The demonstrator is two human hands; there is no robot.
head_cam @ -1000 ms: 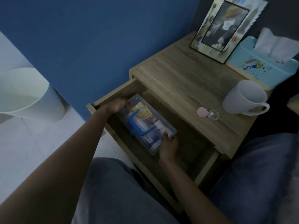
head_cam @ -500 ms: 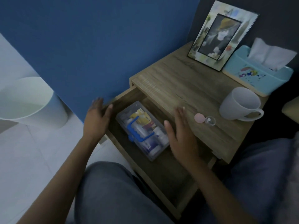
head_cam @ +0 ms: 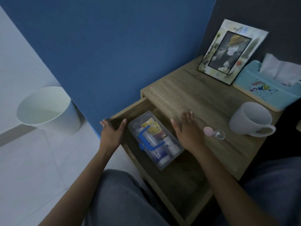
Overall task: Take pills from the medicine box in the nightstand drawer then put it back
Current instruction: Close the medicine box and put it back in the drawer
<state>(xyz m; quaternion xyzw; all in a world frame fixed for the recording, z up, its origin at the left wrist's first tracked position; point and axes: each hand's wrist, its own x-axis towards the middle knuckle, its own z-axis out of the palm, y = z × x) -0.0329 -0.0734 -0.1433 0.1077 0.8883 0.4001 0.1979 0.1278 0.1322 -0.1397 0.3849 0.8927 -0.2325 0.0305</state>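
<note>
Nearest us: our lap, then the open drawer with its front edge toward us. Both our hands are empty, palms spread, gripping nothing

Left hand rests at the drawer's left wall, fingers splayed, thumb over the rim. Right hand hovers flat over the drawer's back right, fingertips reaching the nightstand top

Medicine box sits between the two hands, down inside the drawer, lid on, blue handle across the top, clear of both palms. We judge the box is back in place and only the drawer close is left

Just right of the right hand: pink cap and small clear container on the top, near the edge. Further right, white mug. Beyond: photo frame, tissue box. Far left of the left hand: white bin on the floor

Risks:
- left thumb over the rim gets pinched if we push the drawer in from here
- right hand sweeping sideways knocks the container or cap off the edge; mug next in line
- hard shove slides the box inside the drawer
</note>
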